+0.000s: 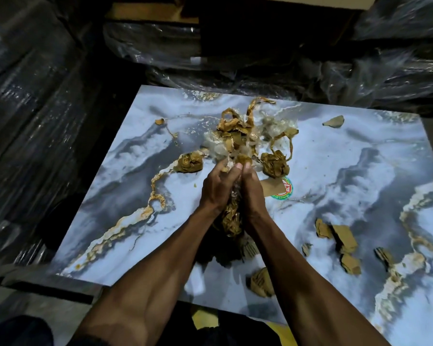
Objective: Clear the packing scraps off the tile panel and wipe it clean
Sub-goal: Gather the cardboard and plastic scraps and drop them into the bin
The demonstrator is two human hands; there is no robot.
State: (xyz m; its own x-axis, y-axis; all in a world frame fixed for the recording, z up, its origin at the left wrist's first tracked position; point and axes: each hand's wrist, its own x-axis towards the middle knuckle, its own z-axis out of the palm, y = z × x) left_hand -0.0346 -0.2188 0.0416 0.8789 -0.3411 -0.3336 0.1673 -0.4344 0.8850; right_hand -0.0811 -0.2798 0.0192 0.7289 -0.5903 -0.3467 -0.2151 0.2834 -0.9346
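Head view: both hands are pressed together at the middle of the glossy blue-grey marbled tile panel with gold veining [335,156], and a crumpled bundle of brown tape and clear plastic film [231,218] is clamped between the palms. The left hand [216,188] and the right hand [253,193] are closed on it from either side, thumbs meeting on top. The bundle is seen to hang below the wrists and to trail forward past the fingertips into a looser tangle of brown tape strips and clear film [238,131], so its long axis is judged to run straight away from the person.

Light, soft and springy is how this scrap is expected to handle; it should squash down, and the tape may be sticky. A hold at the thick middle is judged best, since loose ends would likely tear off.

Just beyond the grip, two wadded brown tape balls are lying, one to the left [190,162] and one to the right [275,163]. Torn brown cardboard pieces [343,236] are scattered to the right of the forearms, nearer the person. A round green-rimmed sticker [285,188] is seen just right of the grip. Black plastic-wrapped stacks [30,101] are standing around the panel. No wiping cloth is visible.
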